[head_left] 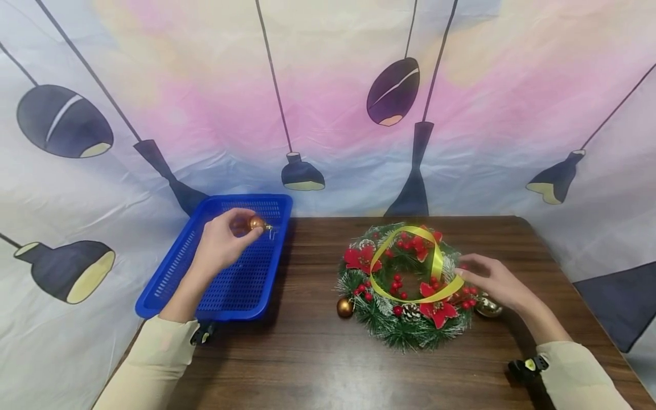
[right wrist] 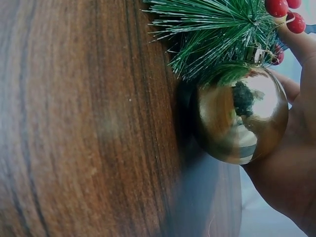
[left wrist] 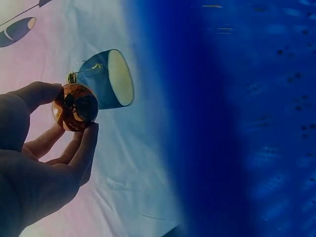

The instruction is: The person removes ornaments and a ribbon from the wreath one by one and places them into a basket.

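Tabletop [head_left: 310, 267] between basket [head_left: 241, 290] and wreath [head_left: 381, 307]

"Behind the table [head_left: 287, 364]?"

"Wrinkled cloth [head_left: 328, 85], washed in pink, cream and blue, printed with dark lamps [head_left: 393, 91] on thin cords [head_left: 275, 80], some yellow inside."

"And the table itself?"

"Brown, wood-grained, streaked darker, rounded at the far right corner."

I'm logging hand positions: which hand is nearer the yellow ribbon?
Right. The right hand is just right of the yellow ribbon; the left hand is over the blue basket, far to the ribbon's left.
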The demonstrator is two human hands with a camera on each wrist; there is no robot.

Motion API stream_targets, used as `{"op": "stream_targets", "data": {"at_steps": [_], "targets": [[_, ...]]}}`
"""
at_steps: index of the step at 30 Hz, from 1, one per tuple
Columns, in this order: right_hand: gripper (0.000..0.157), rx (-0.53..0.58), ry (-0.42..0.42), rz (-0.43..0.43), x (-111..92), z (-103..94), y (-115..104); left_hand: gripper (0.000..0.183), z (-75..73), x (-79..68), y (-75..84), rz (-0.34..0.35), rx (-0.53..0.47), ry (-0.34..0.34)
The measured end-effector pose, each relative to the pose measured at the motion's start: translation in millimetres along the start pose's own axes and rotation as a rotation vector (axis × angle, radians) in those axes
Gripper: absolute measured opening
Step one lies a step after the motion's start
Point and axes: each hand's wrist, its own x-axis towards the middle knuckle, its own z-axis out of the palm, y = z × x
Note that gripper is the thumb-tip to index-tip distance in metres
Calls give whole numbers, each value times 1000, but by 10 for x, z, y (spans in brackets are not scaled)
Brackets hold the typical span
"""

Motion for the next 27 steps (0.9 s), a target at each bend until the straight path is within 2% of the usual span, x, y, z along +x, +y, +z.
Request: {"op": "stream_targets", "data": {"at_steps": [7, 12, 21, 27], "targets": [[57, 4, -3, -6, -3, -7, -12, 40, 27, -47, -135, -38, 41, -8], [56, 8, -5, -11, -10, -13, -12, 40, 68, -61, -242, -40, 56, -22], [56, 10, -6, -17, -4, -7, -1, 39, 197, -157, -455, -67, 84, -54], [56, 9, -1, -15, -2, 1, 6, 39, 285, -191, -528, -77, 66, -71]]}}
